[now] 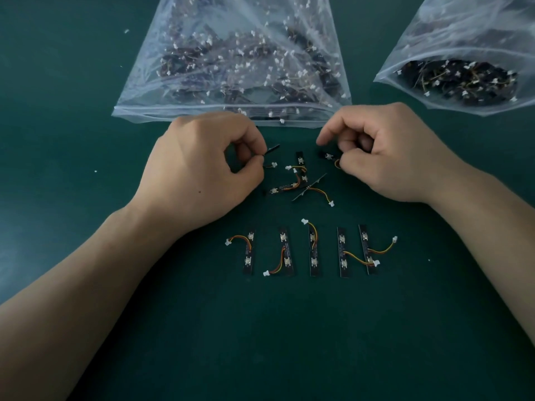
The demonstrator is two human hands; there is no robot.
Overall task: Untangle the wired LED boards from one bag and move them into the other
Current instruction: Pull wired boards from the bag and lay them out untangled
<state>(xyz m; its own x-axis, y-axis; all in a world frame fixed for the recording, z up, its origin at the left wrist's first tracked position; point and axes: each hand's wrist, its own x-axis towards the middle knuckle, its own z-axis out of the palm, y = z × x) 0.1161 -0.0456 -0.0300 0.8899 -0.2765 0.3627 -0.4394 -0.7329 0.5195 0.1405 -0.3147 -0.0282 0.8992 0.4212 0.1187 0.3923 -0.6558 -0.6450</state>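
Two pinches: left hand [202, 166] slim black board [272, 148], right hand [385, 151] wired board [328, 156]; crinkly clear bag [144, 95] behind.

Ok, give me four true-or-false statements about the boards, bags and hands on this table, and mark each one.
1. Five LED boards lie in a row nearest the person. True.
2. Both hands are empty. False: the left hand pinches one board, the right hand another board.
3. Both plastic bags hold boards. True: the centre bag and the right bag.
4. The tangled boards between the hands sit inside a bag. False: they lie on the green table.
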